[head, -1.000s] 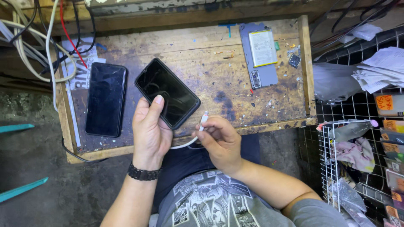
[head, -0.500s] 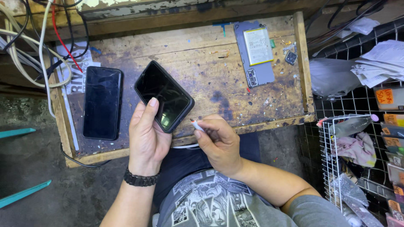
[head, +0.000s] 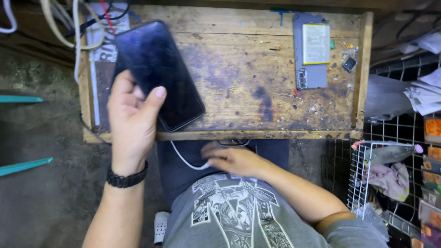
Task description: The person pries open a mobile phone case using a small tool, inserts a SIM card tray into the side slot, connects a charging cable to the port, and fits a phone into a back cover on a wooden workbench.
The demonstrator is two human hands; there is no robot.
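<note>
A: Where is the phone, and who holds it?
B: A black smartphone [head: 158, 73], screen dark, is gripped in the left hand [head: 131, 121]; the thumb lies over its lower edge, the fingers wrap behind; it is tilted above the left part of the wooden counter [head: 239, 87].

A: What has just changed?
B: A moment ago the right hand [head: 232, 160] held a white cable [head: 183, 158] at the phone's lower end; now that hand has dropped below the counter's front edge to the lap, blurred, closed loosely round the cable's plug end; the phone has been lifted nearer the camera. My judgement: cable and phone are now apart, so the plugging step is either finished or set aside.

A: Any packages or labels?
B: At the counter's far right lies a grey opened phone back [head: 312, 50], with a pale yellow rectangular battery label on it; a small dark square part [head: 349, 64] sits just beside it. At far left, a printed white sheet [head: 103, 43] lies under loose cables. To the right stands a white wire rack [head: 367, 179] holding pink cloth and small orange tags.
</note>
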